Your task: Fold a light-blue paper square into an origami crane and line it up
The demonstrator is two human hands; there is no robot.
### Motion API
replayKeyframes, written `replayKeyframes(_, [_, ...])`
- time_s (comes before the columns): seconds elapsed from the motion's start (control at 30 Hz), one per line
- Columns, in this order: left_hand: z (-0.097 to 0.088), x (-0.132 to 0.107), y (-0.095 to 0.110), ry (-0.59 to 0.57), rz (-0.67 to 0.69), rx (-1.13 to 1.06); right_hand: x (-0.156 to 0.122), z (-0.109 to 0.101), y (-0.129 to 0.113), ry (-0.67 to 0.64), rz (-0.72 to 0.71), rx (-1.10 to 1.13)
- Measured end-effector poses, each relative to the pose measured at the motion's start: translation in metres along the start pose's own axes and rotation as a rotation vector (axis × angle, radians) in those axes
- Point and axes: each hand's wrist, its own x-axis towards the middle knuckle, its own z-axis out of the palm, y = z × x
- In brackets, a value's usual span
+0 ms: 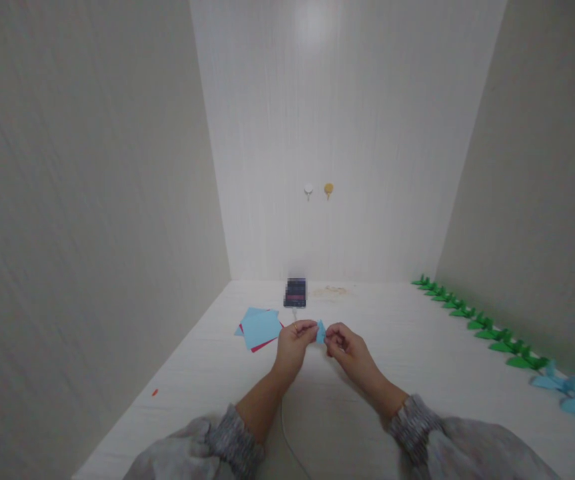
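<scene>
A small folded piece of light blue paper (321,331) is held just above the white desk (417,373). My left hand (295,343) pinches its left side with closed fingers. My right hand (345,348) pinches its right side, fingers curled. Both forearms reach in from the bottom of the view in grey patterned sleeves.
A stack of blue and red paper sheets (259,328) lies left of my hands. A phone (295,293) stands at the back with a white cable (287,433) running toward me. Green folded paper figures (477,323) and blue ones (570,393) line the right wall. Two wall hooks (318,191) hang above.
</scene>
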Motion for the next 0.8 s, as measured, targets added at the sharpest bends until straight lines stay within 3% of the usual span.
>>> replayKeyframes(0.43, [0.0024, -0.0011, 0.0001, 0.005, 0.01, -0.057, 0.0001, 0.0013, 0.0032, 0.028, 0.025, 0.055])
replayKeyframes(0.8, [0.0031, -0.0023, 0.0034, -0.068, -0.01, -0.123, -0.0008, 0.0013, 0.0, 0.026, 0.021, 0.078])
